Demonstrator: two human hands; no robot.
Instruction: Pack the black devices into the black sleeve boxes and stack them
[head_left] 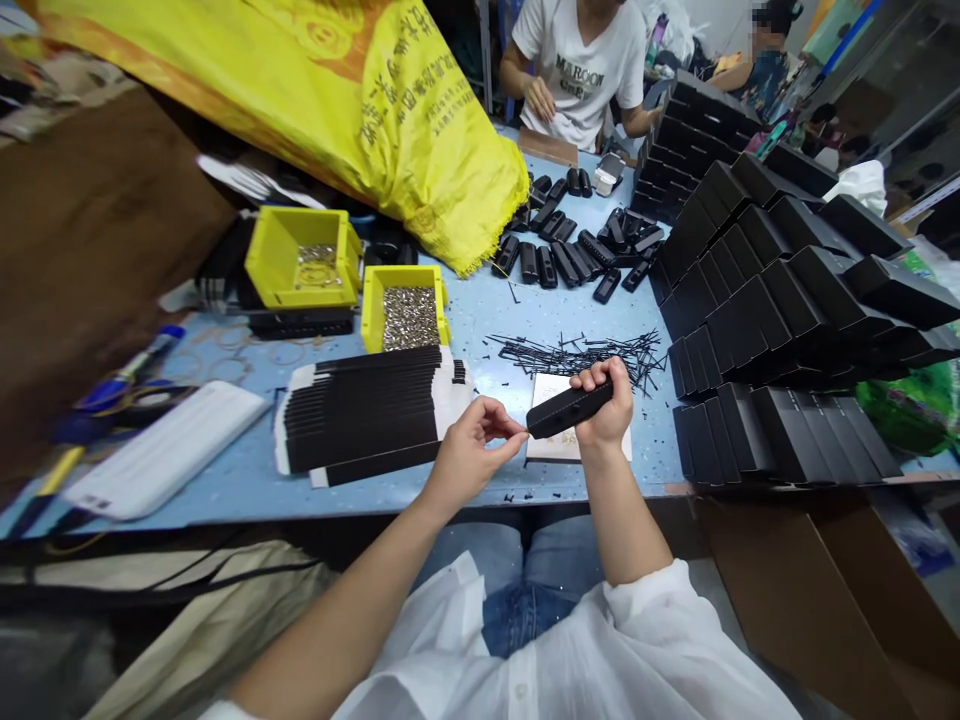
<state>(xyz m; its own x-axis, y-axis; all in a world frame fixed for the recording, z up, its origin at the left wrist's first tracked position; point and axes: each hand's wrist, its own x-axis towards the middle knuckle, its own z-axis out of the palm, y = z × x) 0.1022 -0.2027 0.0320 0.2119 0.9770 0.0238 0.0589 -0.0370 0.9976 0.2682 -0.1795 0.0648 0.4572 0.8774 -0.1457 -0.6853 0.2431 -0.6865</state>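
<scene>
My right hand (604,405) grips a slim black box (564,410) held level just above the blue table (480,330). My left hand (472,450) pinches the box's left end with thumb and forefinger. Under the box lies a small white card (551,390). To the left of my hands sits a fanned stack of flat black and white sleeves (367,410). Behind the card is a loose heap of thin black sticks (577,352).
Stacked black boxes (780,310) fill the right side. Two yellow bins (405,305) hold small metal parts. A yellow sack (360,110) lies at the back, with black cases (570,250) beside it. Another person (577,60) sits opposite. A cardboard box (825,600) stands below right.
</scene>
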